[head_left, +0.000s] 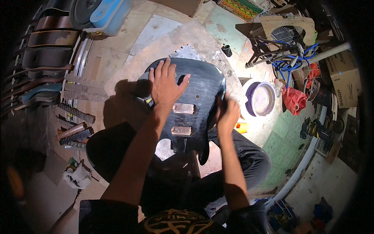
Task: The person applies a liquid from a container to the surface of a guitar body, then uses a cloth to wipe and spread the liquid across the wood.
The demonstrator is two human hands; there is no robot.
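Observation:
A dark grey-black electric guitar body lies across my lap, its horns toward me. Its face looks scuffed, with two bare rectangular pickup cavities and a small round hole. My left hand rests flat on the upper left of the face, fingers spread and thumb out to the right. At the right edge of the body is my right hand, fingers curled against the side and blurred by motion. Whatever sits between those fingers and the edge is hidden.
A purple basin stands right of the guitar, near a red cloth and blue cable. Several guitar bodies line the left wall. A clear plastic tub is at the far left; cardboard boxes stand at right.

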